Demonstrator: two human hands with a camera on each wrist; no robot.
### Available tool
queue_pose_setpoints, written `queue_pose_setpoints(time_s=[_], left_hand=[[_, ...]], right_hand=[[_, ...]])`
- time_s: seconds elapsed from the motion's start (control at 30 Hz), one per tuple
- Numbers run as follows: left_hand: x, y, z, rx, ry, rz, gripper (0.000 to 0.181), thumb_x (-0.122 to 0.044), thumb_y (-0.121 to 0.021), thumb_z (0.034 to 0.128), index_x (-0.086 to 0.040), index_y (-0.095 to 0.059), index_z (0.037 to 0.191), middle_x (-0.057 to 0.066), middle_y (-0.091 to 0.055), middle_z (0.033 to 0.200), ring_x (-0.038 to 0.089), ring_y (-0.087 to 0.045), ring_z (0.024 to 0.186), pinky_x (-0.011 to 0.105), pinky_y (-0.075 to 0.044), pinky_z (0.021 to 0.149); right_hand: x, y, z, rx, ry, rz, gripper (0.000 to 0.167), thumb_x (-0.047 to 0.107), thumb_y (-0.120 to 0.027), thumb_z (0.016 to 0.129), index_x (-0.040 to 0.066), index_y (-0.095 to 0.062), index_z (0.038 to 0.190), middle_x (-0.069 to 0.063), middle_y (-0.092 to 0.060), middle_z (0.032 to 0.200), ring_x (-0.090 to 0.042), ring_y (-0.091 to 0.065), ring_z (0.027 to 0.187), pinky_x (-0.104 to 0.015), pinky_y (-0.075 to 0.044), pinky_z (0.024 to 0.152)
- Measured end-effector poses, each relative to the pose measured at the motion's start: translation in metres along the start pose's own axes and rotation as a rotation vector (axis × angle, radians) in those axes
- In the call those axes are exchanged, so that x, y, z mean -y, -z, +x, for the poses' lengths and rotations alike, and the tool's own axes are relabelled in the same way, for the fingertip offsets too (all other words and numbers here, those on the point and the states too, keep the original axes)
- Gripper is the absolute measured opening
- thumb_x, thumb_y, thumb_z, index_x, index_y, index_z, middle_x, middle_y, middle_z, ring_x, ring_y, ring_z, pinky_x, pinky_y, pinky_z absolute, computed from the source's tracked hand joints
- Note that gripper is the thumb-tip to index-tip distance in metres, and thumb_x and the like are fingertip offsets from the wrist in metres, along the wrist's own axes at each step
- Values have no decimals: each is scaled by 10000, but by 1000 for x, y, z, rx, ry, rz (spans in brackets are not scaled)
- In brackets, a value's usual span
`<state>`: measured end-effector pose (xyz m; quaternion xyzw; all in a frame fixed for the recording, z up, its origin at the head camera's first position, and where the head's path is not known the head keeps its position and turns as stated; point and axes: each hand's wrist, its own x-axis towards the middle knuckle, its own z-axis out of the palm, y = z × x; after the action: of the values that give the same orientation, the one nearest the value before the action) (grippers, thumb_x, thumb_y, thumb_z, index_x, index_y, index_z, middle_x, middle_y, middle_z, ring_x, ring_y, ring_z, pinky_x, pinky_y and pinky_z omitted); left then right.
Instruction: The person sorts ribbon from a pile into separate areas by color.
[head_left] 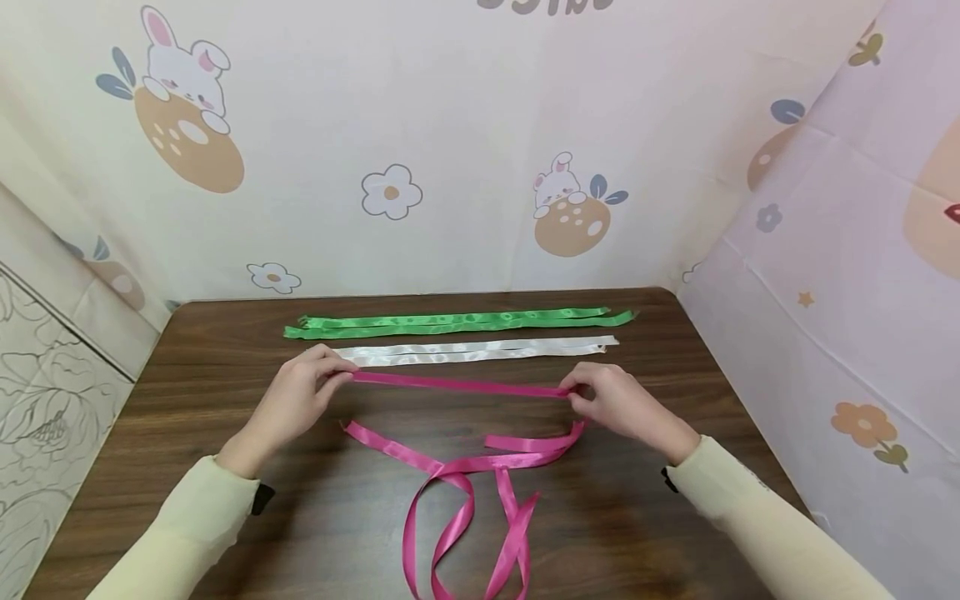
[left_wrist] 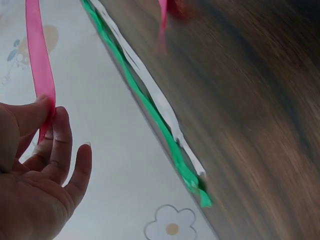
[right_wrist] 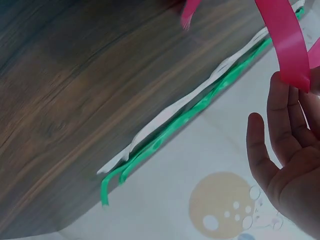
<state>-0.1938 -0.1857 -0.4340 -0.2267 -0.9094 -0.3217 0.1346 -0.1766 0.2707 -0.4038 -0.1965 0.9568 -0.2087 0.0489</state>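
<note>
A pink ribbon point(head_left: 457, 384) is stretched nearly straight between the two hands, above the table. My left hand point(head_left: 303, 392) pinches its left end between thumb and index finger; in the left wrist view the left hand point(left_wrist: 47, 165) holds the pink ribbon point(left_wrist: 41, 55) with the other fingers loosely bent. My right hand point(head_left: 615, 398) pinches it at the right, and the right wrist view shows the right hand point(right_wrist: 295, 145) with the pink ribbon point(right_wrist: 287, 40) at its fingertips. More pink ribbon point(head_left: 517, 461) lies in loose loops nearer the table's front.
Two white ribbon lengths point(head_left: 480, 350) lie side by side just beyond the hands, and green ribbon lengths point(head_left: 450, 322) lie behind them near the back edge of the brown table point(head_left: 187, 358). A patterned cloth point(head_left: 465, 100) hangs behind and at the sides.
</note>
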Motion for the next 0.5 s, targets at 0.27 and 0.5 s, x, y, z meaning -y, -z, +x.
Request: queue_pose_setpoints(time_s=[0.27,0.5], left_hand=[[18,2,-3,-12,37,30,149,-25,-801,867,-99,-802,996,8,-711,934,140,-626,801,312,-518,717],[35,1,-9,-36,65,51,138,-31,-804,864,-84,-808,991,22,-741,914,175,-655,794,341,-524,727]], right_hand=[[-21,14,-2,-38,-69,44,153,23,-700,927,104,-780,1029,-48,-741,974,-114,-587,788,-238,-470,644],[-48,18,-4,-70,-125,34,143,51,-713,940,89,-776,1063,-96,-753,1030,-133,-586,801,-251,-476,680]])
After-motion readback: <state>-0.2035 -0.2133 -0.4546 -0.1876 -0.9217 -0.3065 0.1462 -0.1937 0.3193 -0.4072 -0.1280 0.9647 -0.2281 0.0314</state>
